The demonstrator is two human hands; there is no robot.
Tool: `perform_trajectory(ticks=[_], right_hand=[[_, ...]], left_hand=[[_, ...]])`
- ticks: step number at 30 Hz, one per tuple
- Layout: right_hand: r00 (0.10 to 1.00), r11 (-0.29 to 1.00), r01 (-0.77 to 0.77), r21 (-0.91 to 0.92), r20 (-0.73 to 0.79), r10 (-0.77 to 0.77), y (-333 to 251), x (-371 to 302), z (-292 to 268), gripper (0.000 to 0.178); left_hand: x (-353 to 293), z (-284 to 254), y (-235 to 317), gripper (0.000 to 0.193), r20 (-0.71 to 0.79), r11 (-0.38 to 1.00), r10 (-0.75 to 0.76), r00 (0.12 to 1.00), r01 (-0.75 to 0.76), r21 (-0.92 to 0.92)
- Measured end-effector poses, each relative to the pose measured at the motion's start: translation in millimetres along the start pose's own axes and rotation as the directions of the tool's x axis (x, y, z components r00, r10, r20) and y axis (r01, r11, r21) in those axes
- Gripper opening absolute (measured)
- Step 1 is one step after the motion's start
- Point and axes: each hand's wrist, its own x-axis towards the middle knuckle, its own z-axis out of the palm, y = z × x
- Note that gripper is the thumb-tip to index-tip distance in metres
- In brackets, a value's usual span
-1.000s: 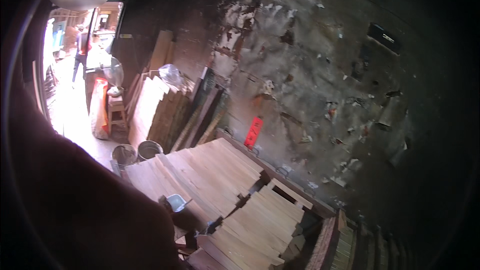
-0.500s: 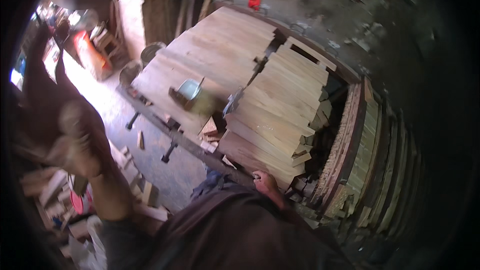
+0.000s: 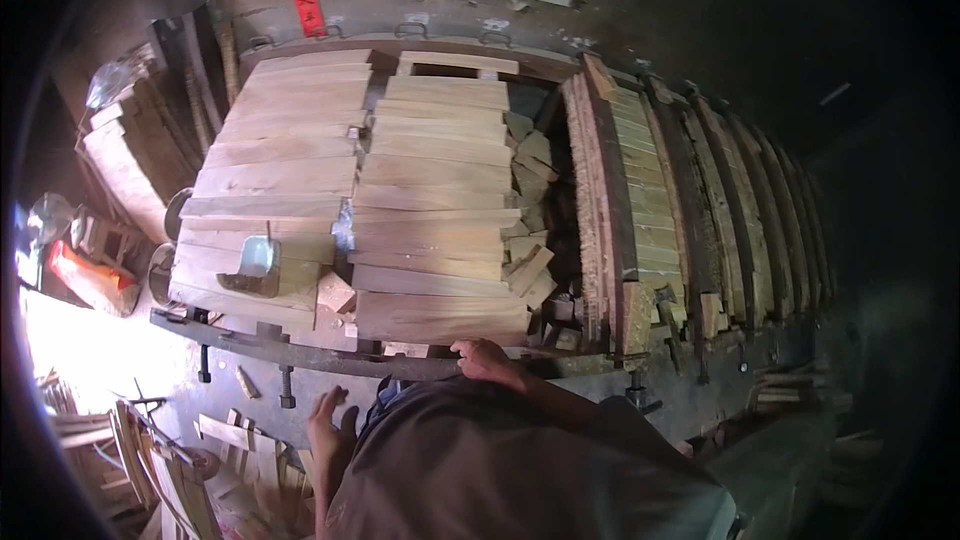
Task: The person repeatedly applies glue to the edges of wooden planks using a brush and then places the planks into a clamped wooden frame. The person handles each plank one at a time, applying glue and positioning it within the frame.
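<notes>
My right hand [image 3: 487,360] is at the dark front rail [image 3: 330,358] of a long bench, its fingers curled over the edge. Low at the left, my left hand [image 3: 330,430] hangs beside my dark clothing with fingers apart and nothing in them. Pale wooden boards lie in two rows on the bench: a left row [image 3: 285,145] and a middle row [image 3: 435,175] right in front of my right hand. On the near end of the left row sits a container [image 3: 250,275] with a light blue inside and a thin handle or stick.
Wood offcuts [image 3: 535,165] fill the gap right of the middle row. Several upright clamped wood panels [image 3: 650,190] stand farther right. Clamp screws [image 3: 287,387] jut from the front rail. Scrap wood [image 3: 255,455] lies on the floor at left. A board stack [image 3: 135,155] leans at the far left.
The view has swung to the right and levelled out. My left hand, raised and blurred at the left before, is now down near my body. My right hand is still at the rail.
</notes>
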Motion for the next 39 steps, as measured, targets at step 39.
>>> perform_trajectory(ticks=[39], right_hand=[[0.999, 0.992, 0.028, 0.121, -0.040, -0.023, 40, 0, -30, 0.041]], left_hand=[[60, 49, 55, 0.031, 0.168, 0.948, 0.181, 0.969, -0.217, 0.231]])
